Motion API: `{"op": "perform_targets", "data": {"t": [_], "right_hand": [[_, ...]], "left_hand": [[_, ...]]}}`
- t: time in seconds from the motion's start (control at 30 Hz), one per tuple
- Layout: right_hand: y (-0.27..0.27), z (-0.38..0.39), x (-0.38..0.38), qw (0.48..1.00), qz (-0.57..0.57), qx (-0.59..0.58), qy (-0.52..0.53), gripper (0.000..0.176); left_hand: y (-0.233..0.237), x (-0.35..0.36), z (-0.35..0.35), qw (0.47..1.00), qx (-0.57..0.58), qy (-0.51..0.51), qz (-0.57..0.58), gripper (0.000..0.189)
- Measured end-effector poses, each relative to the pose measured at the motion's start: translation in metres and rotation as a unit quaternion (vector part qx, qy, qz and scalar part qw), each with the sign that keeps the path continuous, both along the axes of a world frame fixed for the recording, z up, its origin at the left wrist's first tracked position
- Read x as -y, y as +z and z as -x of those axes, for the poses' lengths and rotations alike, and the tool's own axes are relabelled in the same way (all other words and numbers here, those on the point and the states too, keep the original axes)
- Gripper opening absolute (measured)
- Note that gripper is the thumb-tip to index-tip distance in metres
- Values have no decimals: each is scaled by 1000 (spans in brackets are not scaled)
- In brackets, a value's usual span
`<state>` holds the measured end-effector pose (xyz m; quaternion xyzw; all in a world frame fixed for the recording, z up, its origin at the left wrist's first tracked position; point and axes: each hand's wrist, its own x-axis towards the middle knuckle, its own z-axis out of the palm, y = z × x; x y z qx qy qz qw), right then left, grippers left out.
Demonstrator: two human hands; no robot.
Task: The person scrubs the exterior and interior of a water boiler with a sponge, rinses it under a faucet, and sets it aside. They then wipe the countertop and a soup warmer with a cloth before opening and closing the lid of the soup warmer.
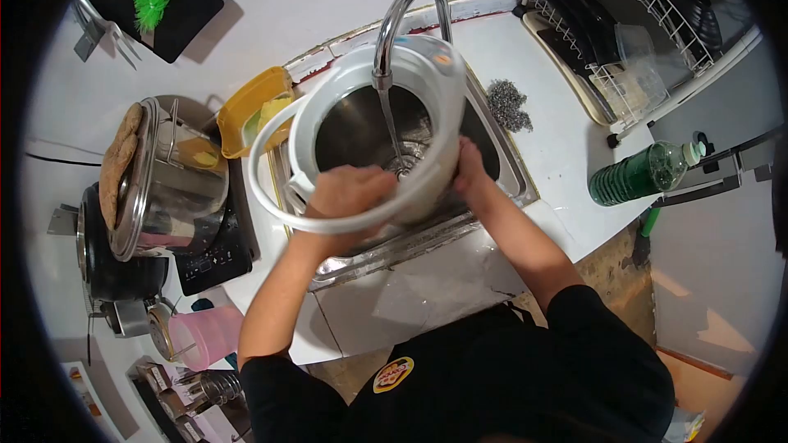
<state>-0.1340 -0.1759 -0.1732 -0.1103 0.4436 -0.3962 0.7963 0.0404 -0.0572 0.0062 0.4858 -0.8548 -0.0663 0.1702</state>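
Note:
A white plastic bucket-like piece (308,143) with a round rim, a partly see-through wall and a hoop handle is tilted over the sink, blurred in places. The metal sink basin (353,127) and its drain show through the round opening. My left hand (349,197) is closed at its near left side, within the hoop, fingers blurred. My right hand (469,166) grips the wall on the right, its fingers partly hidden. From the curved chrome tap (382,74) a stream of water runs down through the opening.
Left of the sink are a yellow tray (238,119) and a large steel pot (185,180) beside a black cooktop (215,254). On the right are a steel scouring pad (509,105), a bottle of green liquid (636,174) and a dish rack (607,82). A pink container (205,336) stands lower left.

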Motion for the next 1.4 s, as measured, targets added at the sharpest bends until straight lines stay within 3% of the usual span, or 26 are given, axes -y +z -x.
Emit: {"op": "perform_targets", "data": {"t": [0.1,0.17,0.27,0.3,0.37,0.4,0.5,0.53,0.7,0.97,1.13,1.27,1.3,1.33,1.37,1.4], "right_hand": [[50,20,19,989,147,6,-26,52],[92,32,30,977,184,79,-69,52],[115,39,54,952,301,17,-56,62],[122,38,54,922,369,-119,-16,67],[133,34,52,793,470,-383,61,80],[132,36,57,778,465,-409,101,85],[125,44,59,824,432,-344,123,79],[127,44,54,812,440,-367,108,77],[142,51,1,769,480,-421,35,70],[137,61,-28,784,499,-369,-1,66],[140,49,-22,769,479,-424,-1,67],[132,37,0,731,516,-446,-18,64],[129,33,5,776,486,-402,-19,62],[128,33,7,778,483,-401,-18,65],[120,35,17,806,451,-384,5,67],[108,39,30,797,466,-385,-5,67]], "left_hand": [[-14,-9,10,995,-53,-53,66,21],[-18,-7,7,996,-11,-34,80,26],[-15,-4,3,994,44,0,102,33],[-11,-7,5,992,55,35,112,34],[-4,-18,10,983,75,102,131,35],[-8,-22,9,980,98,133,113,49],[-13,-39,12,964,50,223,137,70],[-24,-43,10,963,57,226,135,85],[-45,-63,8,957,10,225,182,87],[-85,-83,-4,941,7,206,268,98],[-54,-70,-9,946,-15,226,232,121],[-33,-55,-16,948,-75,250,180,129],[-34,-54,-23,946,-55,271,169,128],[-26,-52,-21,945,-137,288,68,121],[-35,-58,-25,939,-97,321,72,108],[-34,-61,-26,932,-161,322,47,98]]}}
